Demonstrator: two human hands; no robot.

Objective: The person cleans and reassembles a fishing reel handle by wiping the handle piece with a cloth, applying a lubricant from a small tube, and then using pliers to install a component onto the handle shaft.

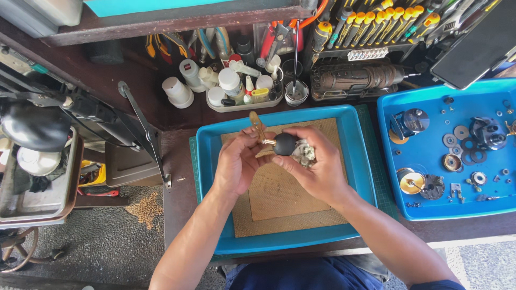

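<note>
I hold a small gold metal handle with a round black knob (284, 144) over the blue plastic tray (352, 161). It could slip and drop if I loosen up. My left hand (236, 164) pinches the gold arm. My right hand (317, 164) curls fingers around the knob and a silver part.

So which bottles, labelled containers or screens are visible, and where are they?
White plastic bottles and jars: cluster behind the blue tray, in a shallow dish.
Small yellow-labelled bottle: in the same dish, lying flat.
Dark flat screen device: top right, tilted, black and blank.
</note>
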